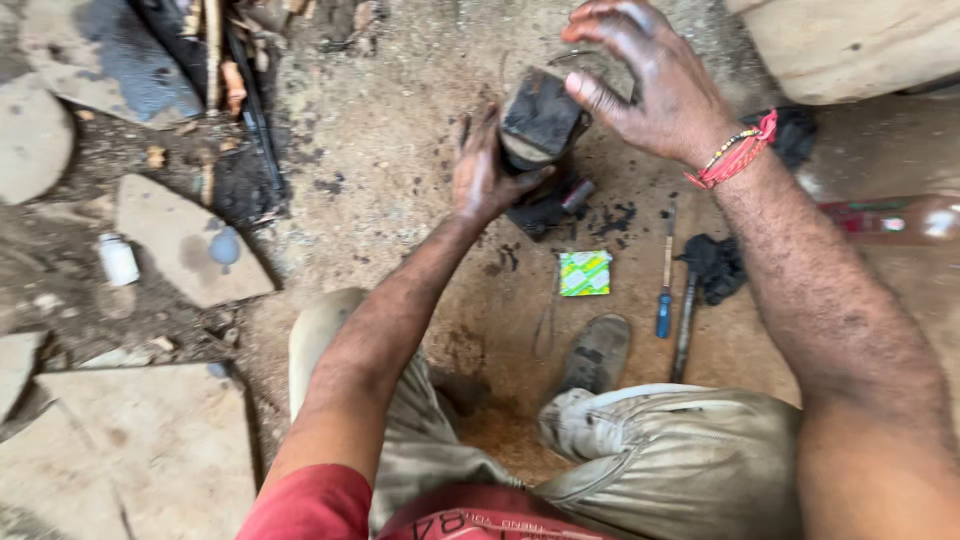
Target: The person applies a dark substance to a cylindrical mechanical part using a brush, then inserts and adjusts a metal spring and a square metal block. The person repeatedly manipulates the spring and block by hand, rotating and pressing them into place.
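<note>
The dirt floor fills the view, with flat stone slabs lying along its left side. The person sits low, knees in grey trousers and one worn shoe planted on the ground.

The left hand is wrapped around the lower side of a dark, greasy block-shaped part, fingers closed on it from the left and below. The part is held just above the floor, upper centre of the view. Its long axis runs from lower left to upper right, with the flat dark face tilted up toward the camera; whether it rests on the black object beneath it cannot be told.

The right hand lies over the far right of the part, fingers spread and loosely curved, fingertips touching its top edge; it grips nothing firmly. A red thread band circles that wrist.

On the floor near the right forearm lie a black rag, a dark metal rod and a blue-handled screwdriver, the last two pointing roughly away from the person, side by side. A small green and white packet lies just left of them. A small white bottle stands well apart at the left.
</note>
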Demonstrator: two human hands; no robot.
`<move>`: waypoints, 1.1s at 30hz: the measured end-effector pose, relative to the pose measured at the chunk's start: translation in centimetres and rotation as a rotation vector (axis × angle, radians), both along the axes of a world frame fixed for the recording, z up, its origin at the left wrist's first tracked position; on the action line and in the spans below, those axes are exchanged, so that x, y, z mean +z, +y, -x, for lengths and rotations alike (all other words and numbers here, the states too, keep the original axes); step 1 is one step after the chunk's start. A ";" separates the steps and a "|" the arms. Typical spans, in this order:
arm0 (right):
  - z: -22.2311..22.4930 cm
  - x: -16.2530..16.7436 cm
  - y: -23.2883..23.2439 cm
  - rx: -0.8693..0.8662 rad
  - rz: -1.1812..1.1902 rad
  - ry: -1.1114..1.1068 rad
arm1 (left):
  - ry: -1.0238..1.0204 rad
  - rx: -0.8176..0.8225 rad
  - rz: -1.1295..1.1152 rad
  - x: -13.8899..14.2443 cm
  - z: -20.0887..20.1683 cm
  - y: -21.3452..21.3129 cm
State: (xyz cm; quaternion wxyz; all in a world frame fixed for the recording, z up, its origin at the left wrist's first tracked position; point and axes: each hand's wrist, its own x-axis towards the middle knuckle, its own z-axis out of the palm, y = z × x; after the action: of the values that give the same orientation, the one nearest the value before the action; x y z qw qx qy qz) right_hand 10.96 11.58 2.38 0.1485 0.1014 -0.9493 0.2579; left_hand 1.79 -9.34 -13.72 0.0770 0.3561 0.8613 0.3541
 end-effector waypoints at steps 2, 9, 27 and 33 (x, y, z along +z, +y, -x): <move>-0.6 -0.2 0.8 -0.068 0.178 -0.019 | 0.022 -0.026 -0.030 -0.5 0.6 0.0; -3.0 -3.5 1.9 -0.062 0.265 -0.043 | -0.081 -0.133 -0.071 -0.8 1.0 0.4; 4.9 -6.0 -5.9 -0.004 -0.207 -0.082 | -0.041 -0.197 -0.078 -2.8 3.0 -0.6; 5.3 -4.8 -7.0 0.005 -0.185 -0.088 | -0.011 -0.301 -0.070 -2.2 4.1 -1.5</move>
State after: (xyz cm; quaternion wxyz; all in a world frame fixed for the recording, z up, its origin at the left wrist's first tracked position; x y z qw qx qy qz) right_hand 5.66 4.56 -2.39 0.0962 0.1057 -0.9744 0.1738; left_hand -2.35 -10.83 -15.88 0.1213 0.4817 0.7850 0.3703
